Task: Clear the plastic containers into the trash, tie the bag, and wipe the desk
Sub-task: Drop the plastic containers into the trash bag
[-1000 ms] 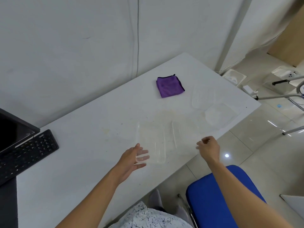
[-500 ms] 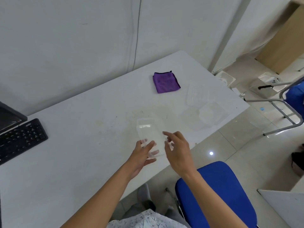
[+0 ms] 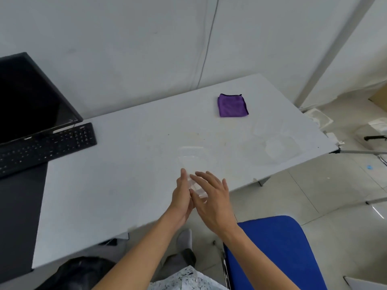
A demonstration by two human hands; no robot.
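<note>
A clear plastic container (image 3: 191, 161) lies lengthwise near the desk's front edge. My left hand (image 3: 181, 197) holds its near end from the left, thumb on top. My right hand (image 3: 212, 195) lies over the same end from the right, fingers fairly straight and spread, pressing on it. Two more clear containers (image 3: 280, 147) (image 3: 265, 130) lie close together at the right end of the white desk (image 3: 125, 185). A folded purple cloth (image 3: 232, 105) lies flat toward the back right. No trash bag is in view.
A black keyboard (image 3: 46, 145) and a dark monitor (image 3: 27, 97) stand at the left. A blue chair (image 3: 272, 252) is below the desk's front edge on the right. Brownish stains mark the desk's middle. Metal chair legs (image 3: 364, 152) show at far right.
The container's open half has been folded over, so it now lies as one narrow piece. My right hand came in from the right onto its near end, beside my left hand.
</note>
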